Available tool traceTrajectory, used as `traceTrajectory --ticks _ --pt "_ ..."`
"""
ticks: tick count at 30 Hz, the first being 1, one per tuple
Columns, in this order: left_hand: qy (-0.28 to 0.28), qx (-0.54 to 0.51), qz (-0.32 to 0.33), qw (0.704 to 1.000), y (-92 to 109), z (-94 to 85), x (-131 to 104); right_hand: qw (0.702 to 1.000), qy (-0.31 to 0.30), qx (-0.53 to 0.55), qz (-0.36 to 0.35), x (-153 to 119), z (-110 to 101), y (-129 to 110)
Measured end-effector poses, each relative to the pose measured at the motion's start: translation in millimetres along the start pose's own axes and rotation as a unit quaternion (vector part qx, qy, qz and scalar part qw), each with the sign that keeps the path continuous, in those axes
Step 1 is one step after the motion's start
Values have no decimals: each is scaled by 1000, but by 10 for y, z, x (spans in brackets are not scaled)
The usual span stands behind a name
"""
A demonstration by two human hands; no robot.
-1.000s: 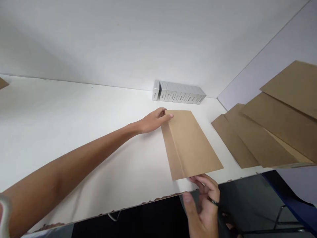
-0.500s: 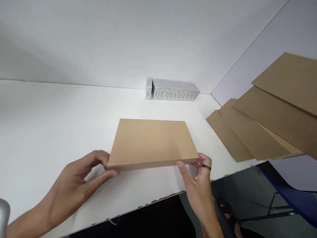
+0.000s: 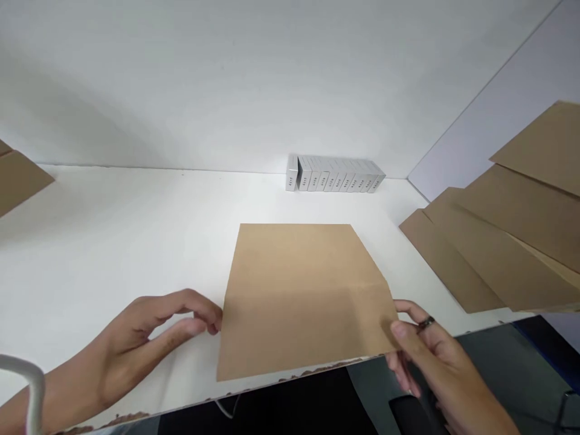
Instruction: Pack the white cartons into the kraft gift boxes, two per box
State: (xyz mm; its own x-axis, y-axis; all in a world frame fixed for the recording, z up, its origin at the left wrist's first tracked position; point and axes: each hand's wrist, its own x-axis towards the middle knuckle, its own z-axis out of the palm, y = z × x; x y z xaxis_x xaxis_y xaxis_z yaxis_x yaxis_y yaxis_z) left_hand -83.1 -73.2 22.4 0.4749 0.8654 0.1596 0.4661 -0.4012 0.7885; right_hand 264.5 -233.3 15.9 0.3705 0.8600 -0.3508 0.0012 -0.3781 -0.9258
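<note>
A brown cardboard piece (image 3: 303,302) lies in the middle of the white table, its near part spread out toward the front edge. My right hand (image 3: 430,350), with a ring on one finger, pinches its right edge between thumb and fingers. At the left edge, my left hand (image 3: 181,320) has its fingertips against or very near the cardboard, thumb a little apart from the fingers.
Small grey-white boxes (image 3: 338,174) stand in a row at the table's back. Brown cardboard sheets (image 3: 512,241) are stacked at the right, and more cardboard (image 3: 20,181) shows at the far left. A white curved tube (image 3: 34,386) is at lower left.
The cardboard's front has opened out from a box shape into a flat panel toward me. My right hand has moved right with its edge; my left thumb has come off the front. The view has shifted left.
</note>
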Motion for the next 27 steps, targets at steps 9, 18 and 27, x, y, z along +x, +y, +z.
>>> traceTrajectory --ticks 9,18,27 --pt "-16 41 59 997 57 80 261 975 3 196 -107 243 228 -249" --pt "-92 118 130 980 -19 116 240 917 -43 353 -182 342 454 -291" --pt "-157 223 211 939 -8 -53 70 941 -113 216 -233 302 508 -229"
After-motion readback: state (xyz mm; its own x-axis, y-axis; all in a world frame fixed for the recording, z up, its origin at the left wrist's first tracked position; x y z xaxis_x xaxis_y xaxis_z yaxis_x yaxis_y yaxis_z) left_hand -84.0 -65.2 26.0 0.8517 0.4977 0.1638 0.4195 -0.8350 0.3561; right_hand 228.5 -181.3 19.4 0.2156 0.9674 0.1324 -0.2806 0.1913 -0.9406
